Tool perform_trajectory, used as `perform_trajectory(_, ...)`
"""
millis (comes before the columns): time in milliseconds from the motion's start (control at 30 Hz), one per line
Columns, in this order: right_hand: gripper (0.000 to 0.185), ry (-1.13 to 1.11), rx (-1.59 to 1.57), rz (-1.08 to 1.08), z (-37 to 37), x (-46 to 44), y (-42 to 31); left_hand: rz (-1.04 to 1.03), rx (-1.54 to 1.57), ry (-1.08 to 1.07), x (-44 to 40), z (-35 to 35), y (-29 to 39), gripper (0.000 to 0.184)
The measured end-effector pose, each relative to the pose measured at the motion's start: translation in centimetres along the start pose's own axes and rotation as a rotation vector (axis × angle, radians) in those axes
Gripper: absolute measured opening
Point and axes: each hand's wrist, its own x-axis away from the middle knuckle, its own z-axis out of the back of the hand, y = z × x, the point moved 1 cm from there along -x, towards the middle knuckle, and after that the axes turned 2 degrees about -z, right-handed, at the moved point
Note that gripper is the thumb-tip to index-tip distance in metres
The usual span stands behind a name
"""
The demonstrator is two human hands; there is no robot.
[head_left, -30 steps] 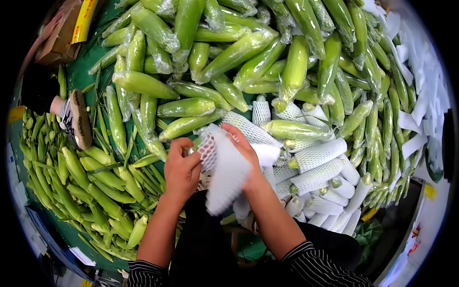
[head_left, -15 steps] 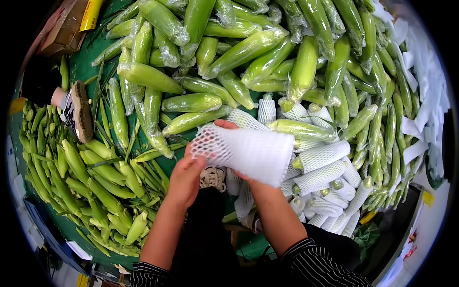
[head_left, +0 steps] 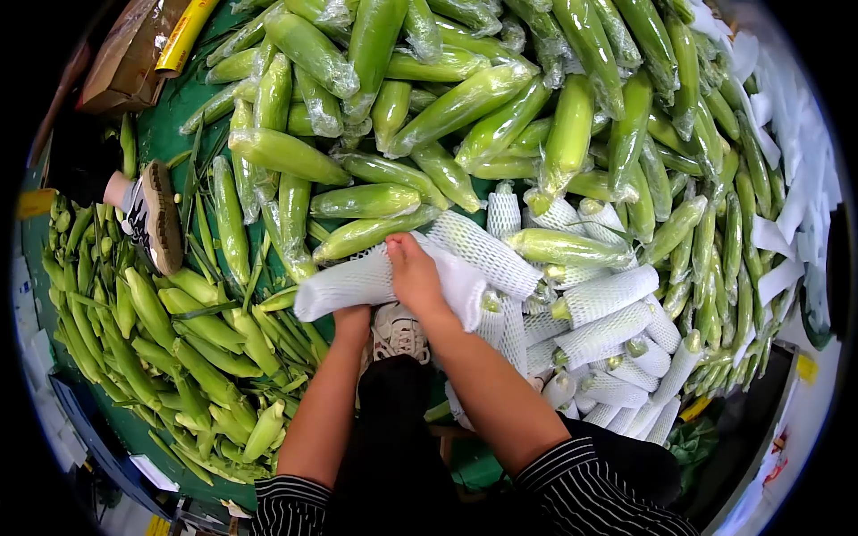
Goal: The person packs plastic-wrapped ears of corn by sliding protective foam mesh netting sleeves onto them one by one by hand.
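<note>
A white foam net sleeve [head_left: 344,288] stretches across both my hands, above my shoe. My right hand [head_left: 416,275] is closed around its middle, with loose foam spreading out to the right of the fingers. My left hand [head_left: 352,320] is beneath the sleeve's left part and grips it from below, its fingers mostly hidden behind the foam. Whether anything is inside the sleeve, I cannot tell. Just right of my hands lie several corn cobs in white foam nets [head_left: 612,295]. Beyond them are plastic-wrapped green corn cobs [head_left: 362,200].
Loose unwrapped corn cobs [head_left: 192,357] are heaped on the green floor at left. Another person's shoe [head_left: 154,217] stands at their edge. A cardboard box [head_left: 134,58] and a yellow roll [head_left: 186,37] are at upper left. White foam sheets [head_left: 804,170] line the right side.
The foam sleeve has moved left and lower, and now looks narrower at its left end. My right hand has come over its middle; my left hand has gone beneath it.
</note>
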Motion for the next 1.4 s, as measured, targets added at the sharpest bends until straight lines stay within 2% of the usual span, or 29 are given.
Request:
perform_trajectory(100,0.026,-0.006,0.105,0.046,-0.4,0.3,-1.0,-0.059,-0.626,-0.037,-1.4,-0.4,2.7,0.058)
perform_trajectory(167,0.03,-0.028,0.183,0.057,-0.5,0.3,-0.5,-0.183,-0.752,-0.092,-0.3,-0.9,5.7,0.06)
perform_trajectory(200,0.035,-0.079,0.09,-0.056,-0.4,0.3,-1.0,-0.191,-0.652,-0.224,0.6,-1.2,9.3,0.068)
perform_trajectory(233,0.04,-0.115,-0.049,-0.004,-0.4,0.4,-0.6,-0.266,-0.65,-0.297,1.4,-0.9,10.7,0.072)
perform_trajectory(267,0.044,-0.221,-0.205,-0.083,0.0,1.1,-1.5,-0.149,-0.563,-0.385,2.8,-0.7,13.8,0.071)
perform_trajectory(300,0.044,-0.256,-0.351,-0.124,0.4,2.4,-3.1,0.146,-0.583,-0.521,3.6,-0.1,18.1,0.068)
perform_trajectory(333,0.043,-0.362,-0.447,-0.214,2.0,4.0,-5.8,0.079,-0.645,-0.512,4.6,0.2,21.0,0.069)
perform_trajectory(367,0.053,-0.26,-0.482,-0.073,1.4,5.4,-4.8,-0.238,-0.727,-0.542,4.2,1.5,20.9,0.077)
perform_trajectory(400,0.054,-0.247,-0.56,0.064,2.4,6.6,-4.9,-0.044,-0.597,-0.502,4.6,1.3,22.8,0.082)
perform_trajectory(467,0.076,-0.251,-0.649,0.273,4.5,9.3,-5.1,-0.18,-0.621,-0.421,4.9,0.0,24.8,0.086)
perform_trajectory(533,0.095,-0.286,-0.61,0.325,6.8,11.8,-6.2,-0.623,-0.909,-0.802,5.6,-4.5,28.9,0.087)
perform_trajectory(567,0.097,-0.166,-0.78,0.277,8.3,12.5,-6.9,-0.755,-0.828,-0.944,6.1,-6.4,28.9,0.088)
perform_trajectory(600,0.092,-0.1,-0.852,0.189,11.1,13.0,-6.4,-0.82,-0.728,-1.07,6.0,-7.9,29.5,0.089)
perform_trajectory(633,0.09,0.136,-0.82,0.204,12.9,13.5,-4.5,-0.819,-0.608,-1.123,4.5,-8.7,28.7,0.086)
perform_trajectory(667,0.077,0.276,-0.997,0.401,15.3,12.8,-4.6,-0.815,-0.489,-1.175,3.3,-9.4,27.0,0.083)
perform_trajectory(700,0.066,0.403,-1.601,0.389,16.5,13.0,-3.9,-0.768,-0.613,-0.992,2.8,-10.3,24.7,0.077)
perform_trajectory(767,0.065,0.523,-1.298,0.071,16.3,13.3,-2.1,-0.669,-0.839,-0.618,2.4,-12.0,20.3,0.065)
perform_trajectory(800,0.065,0.576,-1.137,-0.079,16.1,13.4,-1.4,-0.612,-0.909,-0.722,2.2,-12.1,19.7,0.058)
perform_trajectory(833,0.072,0.485,-0.595,-0.106,15.5,13.8,-1.0,-0.55,-0.976,-0.826,1.9,-12.0,19.2,0.051)
perform_trajectory(867,0.072,0.47,-0.428,-0.093,15.7,13.7,-0.4,-0.48,-1.043,-0.931,1.6,-11.7,18.6,0.044)
perform_trajectory(933,0.074,0.451,-0.096,-0.079,16.7,12.7,-0.8,-0.402,-0.842,-0.923,2.4,-10.8,19.9,0.032)
perform_trajectory(967,0.074,0.284,-0.048,-0.113,16.6,12.1,0.1,-0.388,-0.752,-0.916,3.0,-10.6,20.9,0.031)
perform_trajectory(1033,0.074,0.159,0.027,0.021,15.5,11.4,0.4,-0.372,-0.669,-0.913,3.9,-10.9,22.8,0.029)
perform_trajectory(1133,0.058,0.451,-0.212,0.033,16.9,10.5,-1.5,-0.141,-0.496,-0.878,4.7,-11.5,23.7,0.027)
perform_trajectory(1167,0.055,0.582,-0.702,-0.218,18.5,9.5,-1.7,-0.082,-0.378,-0.889,4.7,-11.3,23.1,0.025)
perform_trajectory(1200,0.056,0.706,-0.922,-0.035,20.4,8.2,0.1,-0.119,-0.387,-0.839,4.6,-10.8,22.3,0.025)
perform_trajectory(1267,0.058,0.966,-0.784,-0.18,25.4,5.8,0.4,-0.196,-0.409,-0.742,4.5,-10.2,20.2,0.024)
perform_trajectory(1300,0.062,1.003,-0.844,-0.255,26.9,4.4,2.2,-0.142,-0.378,-0.685,4.5,-10.2,19.0,0.023)
perform_trajectory(1400,0.071,0.664,-1.013,-0.375,27.4,0.9,5.1,0.005,-0.295,-0.538,4.4,-9.0,16.3,0.021)
